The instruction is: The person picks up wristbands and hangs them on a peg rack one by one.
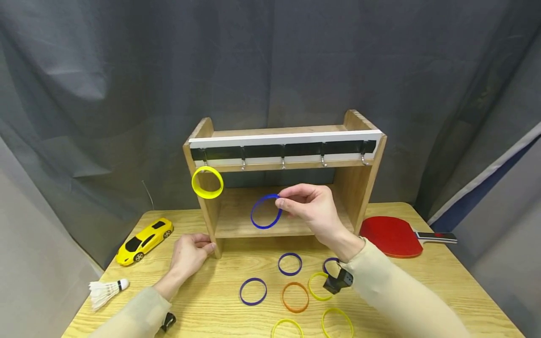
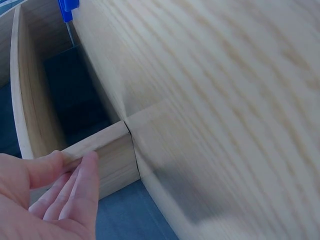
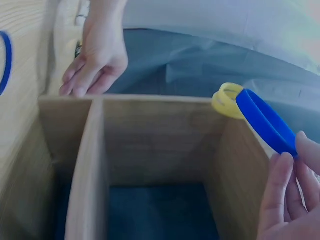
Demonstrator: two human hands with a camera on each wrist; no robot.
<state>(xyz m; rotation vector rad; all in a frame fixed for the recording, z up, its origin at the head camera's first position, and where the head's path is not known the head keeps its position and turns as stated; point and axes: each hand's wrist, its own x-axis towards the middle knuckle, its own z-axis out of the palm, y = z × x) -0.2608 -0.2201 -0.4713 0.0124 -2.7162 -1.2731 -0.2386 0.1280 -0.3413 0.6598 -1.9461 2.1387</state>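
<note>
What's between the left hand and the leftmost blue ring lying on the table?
Only bare tabletop; the head view shows no object between the left hand and that blue ring.

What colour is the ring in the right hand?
The ring is blue, seen best in the right wrist view.

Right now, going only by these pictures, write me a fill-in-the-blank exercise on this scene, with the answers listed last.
1. The right hand pinches a thin circular ring coloured ____.
2. In the head view, a bright yellow circular ring hangs from the ____ of five silver metal hooks.
3. In that view, the left hand grips the pale wooden rack on its ____ side.
4. There, the flat red table-tennis paddle lies to the ____ of the rack.

Missing words: blue; leftmost; left; right.
</note>
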